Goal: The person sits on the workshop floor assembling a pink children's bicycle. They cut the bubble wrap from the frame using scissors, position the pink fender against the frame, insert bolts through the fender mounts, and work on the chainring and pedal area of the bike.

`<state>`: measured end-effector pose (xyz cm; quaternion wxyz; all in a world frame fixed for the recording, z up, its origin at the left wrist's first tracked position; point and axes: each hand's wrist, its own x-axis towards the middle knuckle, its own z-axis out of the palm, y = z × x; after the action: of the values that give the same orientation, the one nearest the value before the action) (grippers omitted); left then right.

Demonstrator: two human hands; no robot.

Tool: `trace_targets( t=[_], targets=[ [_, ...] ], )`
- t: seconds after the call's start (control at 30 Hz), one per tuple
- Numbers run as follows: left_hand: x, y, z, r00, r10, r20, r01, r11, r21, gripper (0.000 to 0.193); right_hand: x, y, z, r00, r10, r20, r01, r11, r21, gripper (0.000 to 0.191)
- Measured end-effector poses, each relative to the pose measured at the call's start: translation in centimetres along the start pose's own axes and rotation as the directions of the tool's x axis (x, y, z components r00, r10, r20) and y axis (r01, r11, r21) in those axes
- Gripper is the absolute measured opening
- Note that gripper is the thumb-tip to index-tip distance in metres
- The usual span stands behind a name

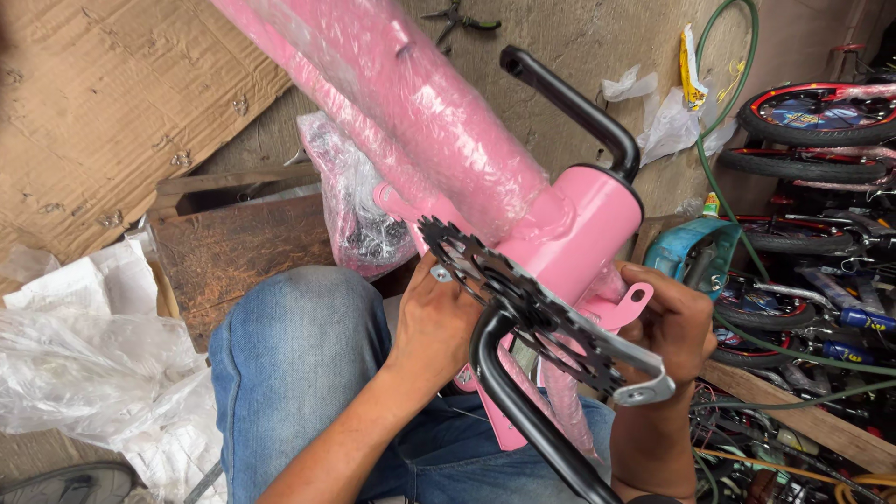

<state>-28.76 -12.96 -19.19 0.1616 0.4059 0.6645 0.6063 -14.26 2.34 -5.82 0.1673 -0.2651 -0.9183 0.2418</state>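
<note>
Nearest to the camera is the knee in blue jeans [299,364] of the person, who sits low with a pink bicycle frame [439,140] across the lap. The frame is wrapped in clear plastic film.

The left hand [434,322] is closed against the frame just behind the black toothed chainring [523,308]; its fingers are curled and touch a small grey metal piece [441,273] at the edge of the ring. Whether it really grips this piece I cannot tell, because the ring hides the fingertips.

The right hand [674,322] is closed at the other side, below the pink bottom bracket shell [593,224]. Its fingers wrap around the end of a grey metal bracket [635,369] that lies along the chainring, next to a pink tab with a hole [633,299].

One black crank arm [523,411] comes from the middle of the chainring toward the camera, between the two forearms. The second crank arm [579,107] goes away from the shell, upward in the picture.

Farther left, white plastic bags [103,364] and a wooden board [243,243] lie on the floor, with brown cardboard [112,103] behind them. Farther right there are small bicycle wheels with black tyres [812,117], a green hose [723,140] and a teal part [681,247]. Pliers [457,19] lie on the concrete floor at the far top.
</note>
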Motion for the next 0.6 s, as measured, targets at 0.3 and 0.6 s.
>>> trace_targets(
  t=[0.3, 0.6],
  targets=[
    [-1.3, -0.3, 0.7, 0.991, -0.117, -0.065, 0.115, 0.992, -0.044, 0.028, 3.0, -1.8, 0.9, 0.978, -0.19, 0.081, 0.2, 0.97, -0.14, 0.038],
    [-2.9, -3.8, 1.4, 0.999, 0.019, -0.037, -0.011, 0.98, 0.2, 0.028, 4.5, -2.2, 2.0, 0.889, -0.45, 0.084, 0.457, 0.885, -0.09, 0.04]
  ],
)
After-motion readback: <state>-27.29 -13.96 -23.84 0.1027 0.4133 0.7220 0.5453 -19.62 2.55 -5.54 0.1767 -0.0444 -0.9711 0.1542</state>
